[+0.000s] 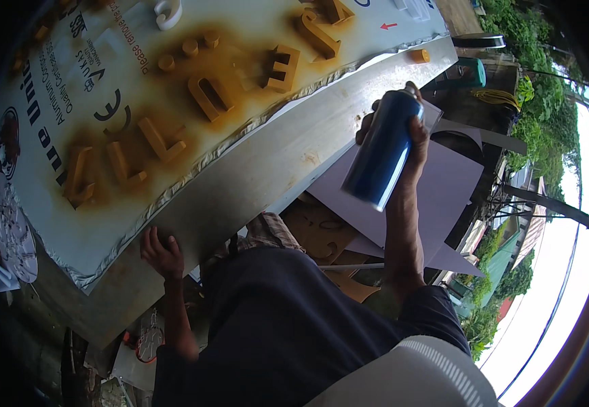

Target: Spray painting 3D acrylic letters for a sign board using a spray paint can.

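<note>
My right hand [417, 144] is wrapped round a shiny blue spray can [380, 152], held tilted above the table's right side. A finger reaches up to the can's top; the nozzle itself I cannot make out. My left hand [163, 254] lies open on the bare metal edge of the table [220, 186], fingers stretched toward the sheet. On the printed pale sheet [193, 152] stand several raised block letters coated golden brown, among them an E-shaped letter [283, 69] and a U-shaped letter [210, 98]. Brown overspray rings them. Small round discs [190, 47] sit nearby.
A white letter [168, 13] lies at the sheet's far edge. One golden cylinder [419, 56] stands on the metal strip. White panels [403, 190] and brown offcuts [318, 234] lie below to the right. A green container [469, 72] and a yellow coil [498, 99] are farther off.
</note>
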Demonstrator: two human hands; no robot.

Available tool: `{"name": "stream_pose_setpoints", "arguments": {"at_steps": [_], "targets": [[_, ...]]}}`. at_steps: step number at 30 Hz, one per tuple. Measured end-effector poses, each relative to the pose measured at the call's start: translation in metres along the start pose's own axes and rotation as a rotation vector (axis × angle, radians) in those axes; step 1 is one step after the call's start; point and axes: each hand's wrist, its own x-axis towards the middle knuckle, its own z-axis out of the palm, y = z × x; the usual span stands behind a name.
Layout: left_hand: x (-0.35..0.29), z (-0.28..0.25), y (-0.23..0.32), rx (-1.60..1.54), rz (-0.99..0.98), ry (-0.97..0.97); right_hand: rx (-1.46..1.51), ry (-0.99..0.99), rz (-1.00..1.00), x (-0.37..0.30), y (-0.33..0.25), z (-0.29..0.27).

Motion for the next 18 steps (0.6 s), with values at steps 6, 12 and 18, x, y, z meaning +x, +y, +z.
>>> {"name": "stream_pose_setpoints", "arguments": {"at_steps": [6, 12, 18], "targets": [[0.0, -0.006, 0.0, -0.031, 0.002, -0.017, 0.212, -0.104, 0.128, 0.006, -0.011, 0.006], [-0.001, -0.007, -0.001, -0.053, 0.012, -0.008, 0.192, -0.072, 0.085, 0.01, -0.003, 0.005], [0.002, -0.007, -0.002, -0.06, -0.004, -0.017, -0.072, -0.012, -0.051, 0.015, -0.014, 0.021]]}}
